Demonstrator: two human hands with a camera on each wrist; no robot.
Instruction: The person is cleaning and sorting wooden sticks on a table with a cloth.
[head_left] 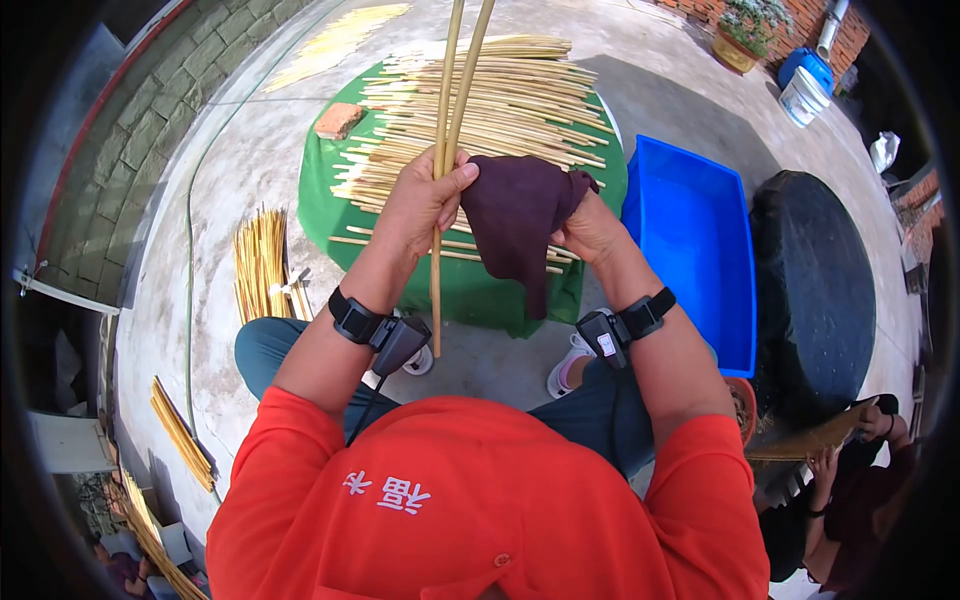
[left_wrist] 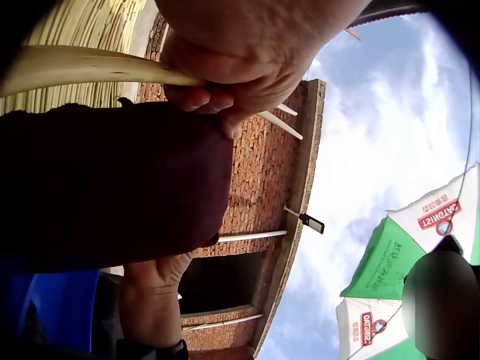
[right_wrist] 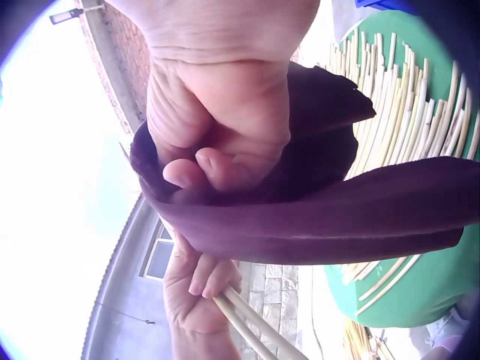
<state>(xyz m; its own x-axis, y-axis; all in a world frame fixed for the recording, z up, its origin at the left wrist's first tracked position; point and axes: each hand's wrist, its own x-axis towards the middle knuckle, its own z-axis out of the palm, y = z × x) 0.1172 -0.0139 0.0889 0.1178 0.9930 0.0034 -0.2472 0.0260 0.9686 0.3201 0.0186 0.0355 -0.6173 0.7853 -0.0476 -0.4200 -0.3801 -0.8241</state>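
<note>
Two long peeled sticks [head_left: 460, 85] stand upright in my left hand [head_left: 422, 200], its fingers and thumb curled round them. My right hand [head_left: 592, 228] grips a dark purple cloth [head_left: 515, 205], which spans the gap between both hands and hangs down in folds. In the left wrist view, the left fingertips are right at the edge of the cloth [left_wrist: 150, 184]. Curled fingertips of the right hand [right_wrist: 217, 142] press into the cloth in the right wrist view. Below the hands, many similar sticks [head_left: 480, 120] lie in rows on a round table with a green cover [head_left: 325, 190].
A brick [head_left: 339, 121] rests on the table's left side. To the right stand a blue tub [head_left: 690, 220] and a black-covered round thing [head_left: 815, 290]. Bundled sticks [head_left: 262, 265] are on the ground at left. Another person's arms [head_left: 825, 480] show at lower right.
</note>
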